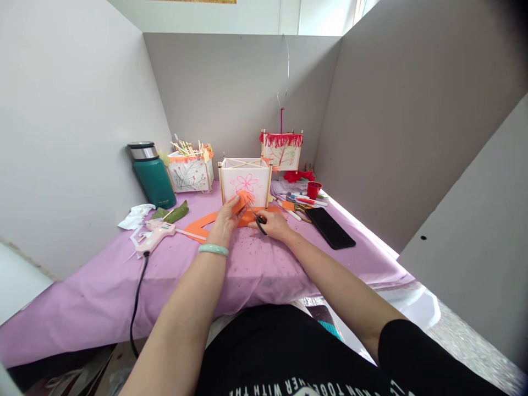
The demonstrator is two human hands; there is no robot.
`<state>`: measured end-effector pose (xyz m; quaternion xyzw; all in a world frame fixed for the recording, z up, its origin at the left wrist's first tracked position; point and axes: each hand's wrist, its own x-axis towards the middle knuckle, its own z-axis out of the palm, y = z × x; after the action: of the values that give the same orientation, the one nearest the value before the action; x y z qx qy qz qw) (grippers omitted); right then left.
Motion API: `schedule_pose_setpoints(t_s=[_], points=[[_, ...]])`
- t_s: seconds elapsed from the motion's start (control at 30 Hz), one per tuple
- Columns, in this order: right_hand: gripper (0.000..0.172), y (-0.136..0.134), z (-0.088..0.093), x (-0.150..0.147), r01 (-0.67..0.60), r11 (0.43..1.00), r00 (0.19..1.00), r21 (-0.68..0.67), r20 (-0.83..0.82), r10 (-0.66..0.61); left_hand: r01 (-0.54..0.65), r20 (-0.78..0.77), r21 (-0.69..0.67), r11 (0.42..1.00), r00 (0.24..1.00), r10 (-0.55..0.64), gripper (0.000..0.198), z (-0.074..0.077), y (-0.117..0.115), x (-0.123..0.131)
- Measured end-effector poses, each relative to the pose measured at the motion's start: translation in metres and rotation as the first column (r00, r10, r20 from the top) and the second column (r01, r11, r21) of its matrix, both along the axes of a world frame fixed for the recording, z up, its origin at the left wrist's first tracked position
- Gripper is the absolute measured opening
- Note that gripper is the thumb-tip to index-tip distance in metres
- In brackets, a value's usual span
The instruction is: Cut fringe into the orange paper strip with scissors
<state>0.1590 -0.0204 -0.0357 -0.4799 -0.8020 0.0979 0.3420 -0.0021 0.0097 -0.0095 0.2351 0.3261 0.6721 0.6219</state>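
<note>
Pinched in my left hand is a strip of orange paper, its edge cut into a fine fringe. My right hand grips black-handled scissors, with the blades at the fringed edge. More orange paper lies flat on the table beneath and beside my hands. Just behind them stands a white paper lantern with wooden corner sticks and a pink flower drawn on its front. Small dark and orange bits are scattered on the cloth below the scissors.
A pink glue gun with a black cord lies left, near a green bottle and a stick-filled lantern. Right are a black phone, a red cup and several pens. A red-fringed lantern hangs behind. Grey panels enclose the table.
</note>
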Motion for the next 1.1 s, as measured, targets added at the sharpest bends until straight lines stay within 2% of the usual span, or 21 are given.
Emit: schedule_pose_setpoints(t_s=[0.2,0.47,0.6,0.9,1.1], points=[[0.043,-0.0007,0.0002,-0.0016,0.022,1.0,1.0,0.009,0.003,-0.023,0.002,0.037,-0.009,1.0,0.999,-0.002,0.012,0.0016,-0.0018,0.001],[0.042,-0.0012,0.0012,-0.0014,-0.014,1.0,1.0,-0.001,0.008,0.014,-0.026,0.022,0.0,1.0,0.999,0.026,0.013,0.0012,-0.0006,0.001],[0.043,-0.0002,0.0004,-0.0015,-0.012,1.0,1.0,0.009,0.013,0.011,-0.007,0.035,0.004,1.0,0.999,0.007,0.017,0.001,-0.0008,0.0011],[0.042,-0.0005,-0.0001,-0.0023,0.0,1.0,1.0,0.03,0.021,-0.001,-0.008,0.004,-0.036,0.999,1.0,0.009,0.01,0.0004,-0.0006,0.0028],[0.041,0.001,-0.0017,-0.0025,-0.003,0.999,0.999,0.035,0.033,0.002,0.025,0.044,-0.036,0.999,0.999,-0.023,0.016,-0.0029,0.0015,0.0023]])
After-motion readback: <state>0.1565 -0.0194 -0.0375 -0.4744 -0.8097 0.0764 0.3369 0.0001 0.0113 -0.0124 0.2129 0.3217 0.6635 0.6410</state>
